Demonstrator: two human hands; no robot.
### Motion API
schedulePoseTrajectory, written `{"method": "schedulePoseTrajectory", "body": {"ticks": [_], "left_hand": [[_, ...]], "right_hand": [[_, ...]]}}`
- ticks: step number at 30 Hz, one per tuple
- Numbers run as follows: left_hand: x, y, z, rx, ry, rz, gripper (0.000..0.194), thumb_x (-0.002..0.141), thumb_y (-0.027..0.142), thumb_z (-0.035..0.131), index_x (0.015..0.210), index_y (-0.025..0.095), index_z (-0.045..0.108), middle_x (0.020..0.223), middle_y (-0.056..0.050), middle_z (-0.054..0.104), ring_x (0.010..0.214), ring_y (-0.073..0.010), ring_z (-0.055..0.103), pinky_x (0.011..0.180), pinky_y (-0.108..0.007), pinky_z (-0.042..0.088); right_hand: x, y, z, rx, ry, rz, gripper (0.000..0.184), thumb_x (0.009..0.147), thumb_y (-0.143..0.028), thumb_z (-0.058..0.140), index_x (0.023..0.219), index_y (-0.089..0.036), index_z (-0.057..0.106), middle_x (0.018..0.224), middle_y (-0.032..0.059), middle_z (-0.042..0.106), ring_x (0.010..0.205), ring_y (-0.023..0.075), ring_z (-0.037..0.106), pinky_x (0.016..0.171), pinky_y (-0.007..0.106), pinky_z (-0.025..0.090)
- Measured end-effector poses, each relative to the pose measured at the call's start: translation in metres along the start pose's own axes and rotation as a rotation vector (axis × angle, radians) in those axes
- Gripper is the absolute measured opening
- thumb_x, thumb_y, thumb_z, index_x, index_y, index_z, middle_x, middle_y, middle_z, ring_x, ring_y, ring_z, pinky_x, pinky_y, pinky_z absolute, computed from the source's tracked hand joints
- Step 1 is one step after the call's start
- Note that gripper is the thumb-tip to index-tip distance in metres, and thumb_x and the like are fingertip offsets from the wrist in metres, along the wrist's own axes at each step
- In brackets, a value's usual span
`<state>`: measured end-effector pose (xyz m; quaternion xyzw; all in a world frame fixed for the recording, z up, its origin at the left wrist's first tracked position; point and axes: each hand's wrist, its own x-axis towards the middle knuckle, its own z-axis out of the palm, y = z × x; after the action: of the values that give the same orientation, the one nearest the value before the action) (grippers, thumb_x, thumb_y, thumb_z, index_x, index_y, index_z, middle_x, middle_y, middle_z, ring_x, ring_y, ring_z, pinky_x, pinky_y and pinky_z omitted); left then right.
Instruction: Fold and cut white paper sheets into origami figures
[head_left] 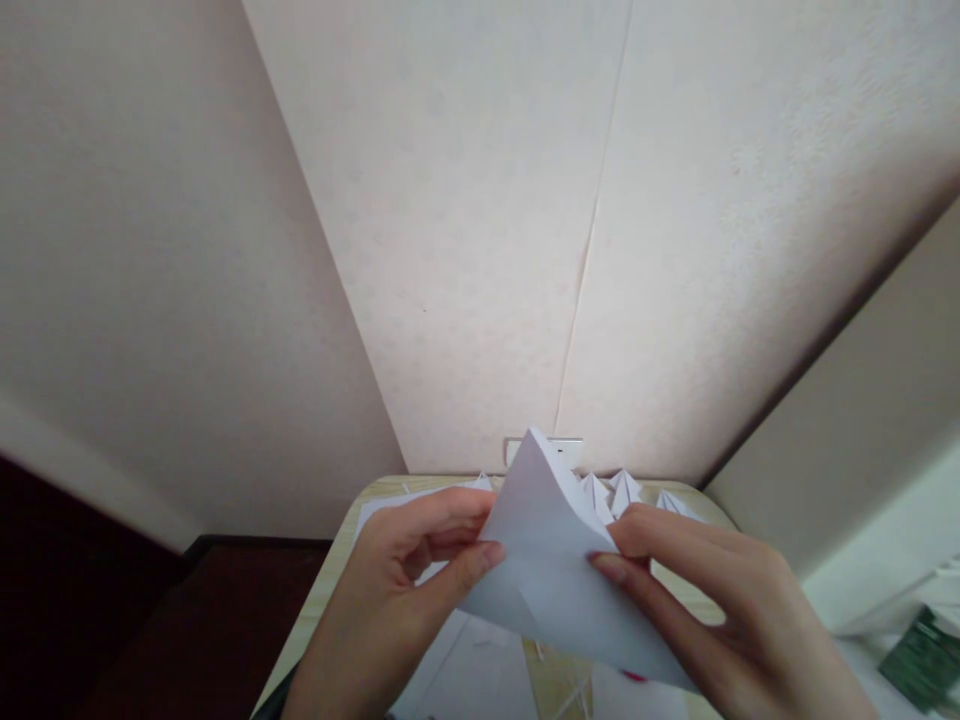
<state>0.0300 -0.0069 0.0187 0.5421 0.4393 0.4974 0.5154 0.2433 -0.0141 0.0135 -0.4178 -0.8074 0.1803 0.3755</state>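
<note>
A white sheet of paper (536, 590), bent up into a peak, is held above the table between both hands. My left hand (412, 570) pinches its left edge, with the thumb on the near face and the fingers behind. On the right side, my right hand (697, 580) grips the paper between thumb and forefinger. Behind the sheet stand several folded white paper pieces (625, 490) with pointed tops. Below it lie flat white sheets (480, 670), partly covered by the held paper and my hands.
The light wooden table (319, 610) stands against a patterned wall (480, 250) with a socket plate (514, 450). Thin white sticks or strips (574, 697) and a small red thing (634, 677) lie near the front. A green object (926, 650) is at lower right.
</note>
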Motion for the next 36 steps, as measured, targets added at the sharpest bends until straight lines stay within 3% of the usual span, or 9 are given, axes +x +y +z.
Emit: {"method": "schedulePoseTrajectory", "body": {"ticks": [5, 9, 15, 19, 27, 36], "left_hand": [[0.001, -0.003, -0.001, 0.007, 0.01, 0.066, 0.017, 0.075, 0.015, 0.071, 0.072, 0.028, 0.082, 0.06, 0.003, 0.073, 0.055, -0.0096, 0.064, 0.054, -0.012, 0.05], [0.002, -0.005, -0.001, 0.003, 0.044, 0.083, 0.017, 0.076, 0.016, 0.072, 0.081, 0.029, 0.083, 0.069, 0.001, 0.076, 0.059, -0.0105, 0.065, 0.057, -0.013, 0.051], [0.005, -0.01, 0.006, -0.053, 0.18, 0.054, 0.016, 0.067, 0.015, 0.081, 0.079, 0.026, 0.08, 0.073, 0.0, 0.077, 0.066, -0.0142, 0.07, 0.06, -0.017, 0.055], [0.006, -0.012, 0.007, -0.076, 0.17, -0.007, 0.014, 0.065, 0.016, 0.082, 0.077, 0.023, 0.078, 0.08, 0.0, 0.076, 0.067, -0.0145, 0.068, 0.059, -0.019, 0.055], [0.007, -0.013, 0.008, -0.078, 0.163, 0.079, 0.008, 0.065, 0.014, 0.079, 0.062, 0.02, 0.075, 0.062, 0.003, 0.067, 0.059, -0.0095, 0.06, 0.054, -0.014, 0.048], [0.005, -0.008, 0.01, -0.037, 0.174, 0.114, 0.01, 0.066, 0.012, 0.079, 0.065, 0.021, 0.076, 0.065, 0.002, 0.068, 0.063, -0.0122, 0.061, 0.057, -0.018, 0.048]], "right_hand": [[0.003, 0.0, -0.001, -0.014, -0.034, -0.016, 0.025, 0.096, -0.02, 0.051, 0.071, -0.022, 0.056, 0.064, -0.004, 0.062, 0.055, 0.0099, 0.058, 0.051, 0.02, 0.043], [0.003, 0.001, -0.001, -0.03, -0.032, -0.03, 0.027, 0.096, -0.019, 0.051, 0.07, -0.022, 0.054, 0.062, -0.0043, 0.06, 0.054, 0.0095, 0.057, 0.05, 0.019, 0.041], [0.002, 0.005, -0.001, -0.03, -0.07, -0.012, 0.029, 0.097, -0.018, 0.049, 0.069, -0.022, 0.054, 0.061, -0.0045, 0.059, 0.054, 0.009, 0.056, 0.05, 0.019, 0.041], [0.003, 0.006, -0.001, -0.014, -0.118, 0.009, 0.031, 0.098, -0.02, 0.048, 0.068, -0.021, 0.055, 0.062, -0.0036, 0.059, 0.056, 0.0099, 0.057, 0.052, 0.021, 0.041], [0.004, 0.005, -0.003, 0.022, -0.135, 0.005, 0.034, 0.099, -0.022, 0.047, 0.066, -0.021, 0.055, 0.062, -0.0029, 0.059, 0.056, 0.0105, 0.057, 0.053, 0.021, 0.041], [0.005, 0.004, -0.002, 0.002, -0.143, 0.022, 0.032, 0.098, -0.02, 0.047, 0.067, -0.02, 0.055, 0.062, -0.002, 0.06, 0.057, 0.0115, 0.057, 0.054, 0.022, 0.041]]}}
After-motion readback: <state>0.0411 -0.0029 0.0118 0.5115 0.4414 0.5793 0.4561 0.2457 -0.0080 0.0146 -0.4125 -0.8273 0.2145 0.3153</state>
